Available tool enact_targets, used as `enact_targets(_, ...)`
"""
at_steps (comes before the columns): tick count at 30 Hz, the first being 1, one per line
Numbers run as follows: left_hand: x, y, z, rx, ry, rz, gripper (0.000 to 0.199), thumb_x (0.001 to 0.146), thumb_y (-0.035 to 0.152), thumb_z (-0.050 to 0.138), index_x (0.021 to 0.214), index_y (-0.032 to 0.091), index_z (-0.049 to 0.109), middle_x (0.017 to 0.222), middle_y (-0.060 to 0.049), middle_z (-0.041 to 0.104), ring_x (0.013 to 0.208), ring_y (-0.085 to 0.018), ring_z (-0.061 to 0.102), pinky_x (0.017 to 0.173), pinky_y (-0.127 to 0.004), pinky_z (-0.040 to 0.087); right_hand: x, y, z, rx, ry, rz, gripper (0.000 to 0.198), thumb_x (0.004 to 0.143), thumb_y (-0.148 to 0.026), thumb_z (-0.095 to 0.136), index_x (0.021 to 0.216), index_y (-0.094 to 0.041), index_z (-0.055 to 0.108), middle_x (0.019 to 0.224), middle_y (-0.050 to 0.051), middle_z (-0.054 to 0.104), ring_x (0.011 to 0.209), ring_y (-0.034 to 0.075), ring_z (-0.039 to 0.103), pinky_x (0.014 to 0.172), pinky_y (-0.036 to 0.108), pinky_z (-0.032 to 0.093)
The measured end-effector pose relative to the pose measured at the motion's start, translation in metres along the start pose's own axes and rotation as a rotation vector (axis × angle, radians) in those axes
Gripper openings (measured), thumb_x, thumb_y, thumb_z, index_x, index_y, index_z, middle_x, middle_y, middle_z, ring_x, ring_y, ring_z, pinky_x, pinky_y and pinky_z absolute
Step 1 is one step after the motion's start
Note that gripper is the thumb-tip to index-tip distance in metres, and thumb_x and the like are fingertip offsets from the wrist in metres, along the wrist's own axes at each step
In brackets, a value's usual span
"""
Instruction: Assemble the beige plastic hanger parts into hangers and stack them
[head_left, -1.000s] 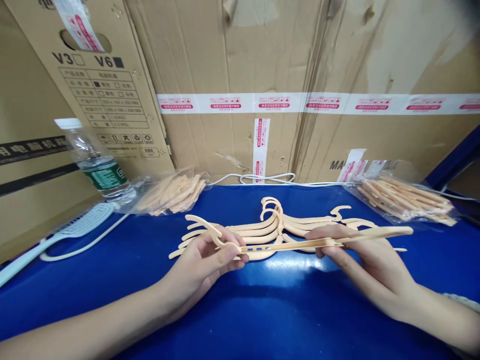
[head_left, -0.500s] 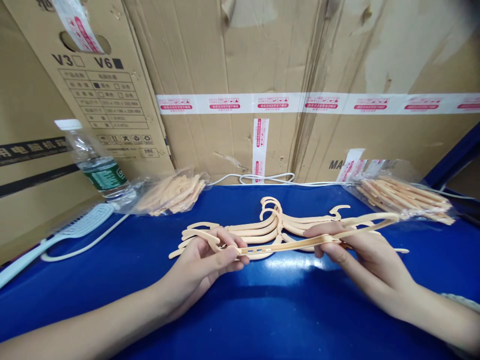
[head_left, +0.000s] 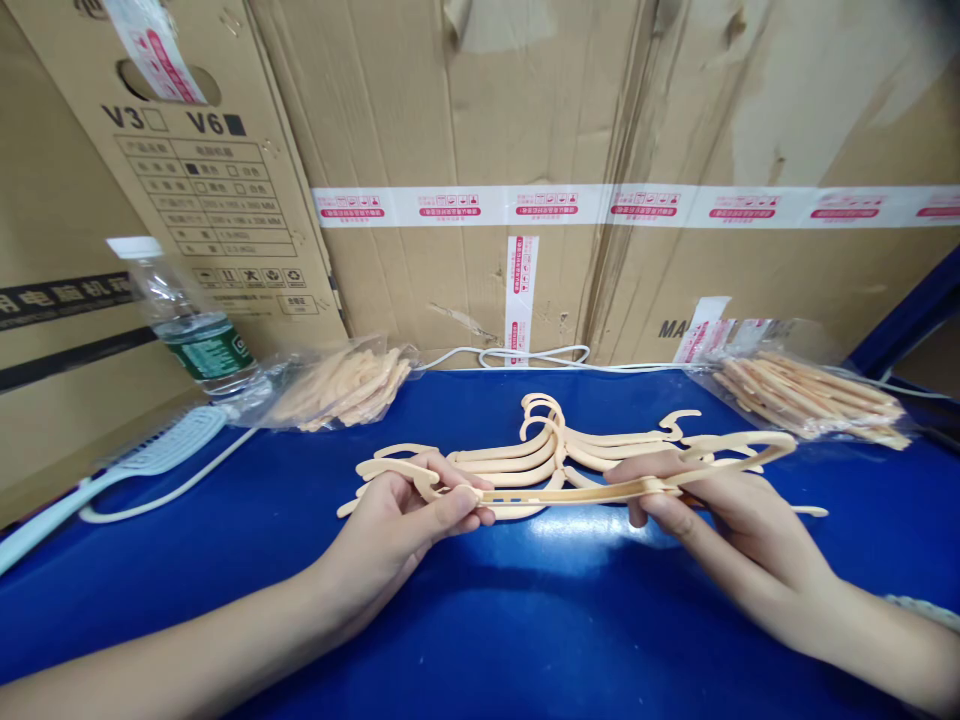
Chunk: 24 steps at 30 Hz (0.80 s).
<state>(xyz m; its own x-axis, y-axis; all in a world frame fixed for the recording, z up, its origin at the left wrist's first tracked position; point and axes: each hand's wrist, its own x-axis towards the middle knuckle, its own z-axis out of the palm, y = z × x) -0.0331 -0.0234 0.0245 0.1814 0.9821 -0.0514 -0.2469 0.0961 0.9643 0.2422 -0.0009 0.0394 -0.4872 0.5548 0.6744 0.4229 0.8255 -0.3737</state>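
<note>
A beige plastic clothes hanger (head_left: 566,494) is held nearly level above the blue table, with its slotted arm side turned toward me. My left hand (head_left: 420,510) is closed on its left arm, thumb pressing near a joint beside the notched end piece. My right hand (head_left: 720,520) pinches it near the hook (head_left: 772,440), which curves out over the fingers to the right. Just behind lie several overlapping beige hangers (head_left: 517,463) with their hooks pointing away from me. My hands and the held hanger cover parts of them.
A plastic bag of beige hanger parts (head_left: 345,390) lies back left, another bag of parts (head_left: 810,395) back right. A water bottle (head_left: 199,330) and a light blue hairbrush (head_left: 165,440) stand and lie at left. A white cable (head_left: 525,355) runs along the cardboard boxes (head_left: 450,290).
The right end of the held hanger has turned slightly, its hook loop now looking more open. Both hands keep nearly the same place and grip.
</note>
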Motion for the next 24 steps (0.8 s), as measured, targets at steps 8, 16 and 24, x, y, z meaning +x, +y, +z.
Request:
enact_targets(8,0.0005,-0.0013,0.0002,-0.083,-0.007,-0.037,0.012,0.077,0.028,0.08,0.08,0.017,0.075,0.079,-0.002,0.07,0.074,-0.013,0.067,0.07,-0.019,0.054,0.0025,-0.0007,-0.0003,0.016,-0.007,0.001,0.021,0.093,-0.016,0.052,0.076,-0.022,0.063,0.093,0.007,0.075,0.082,0.018,0.072,0.068,0.023,0.057)
enact_targets(16,-0.0005,0.0007,-0.0008,-0.048,-0.055,-0.038,0.012,0.073,0.027,0.082,0.077,0.017,0.077,0.083,-0.004,0.068,0.073,-0.015,0.067,0.071,-0.021,0.054,0.0053,-0.0026,-0.0019,0.004,0.04,0.009,0.021,0.091,-0.018,0.053,0.075,-0.022,0.065,0.091,0.006,0.076,0.082,0.02,0.072,0.069,0.024,0.057)
enact_targets(24,-0.0022,-0.003,-0.0055,-0.097,-0.15,-0.018,0.007,0.078,0.022,0.078,0.077,0.018,0.072,0.093,-0.004,0.067,0.078,-0.015,0.068,0.075,-0.023,0.054,0.0039,-0.0014,-0.0028,0.02,0.042,0.094,0.02,0.092,-0.021,0.054,0.076,-0.023,0.067,0.092,0.004,0.076,0.08,0.017,0.072,0.067,0.021,0.056)
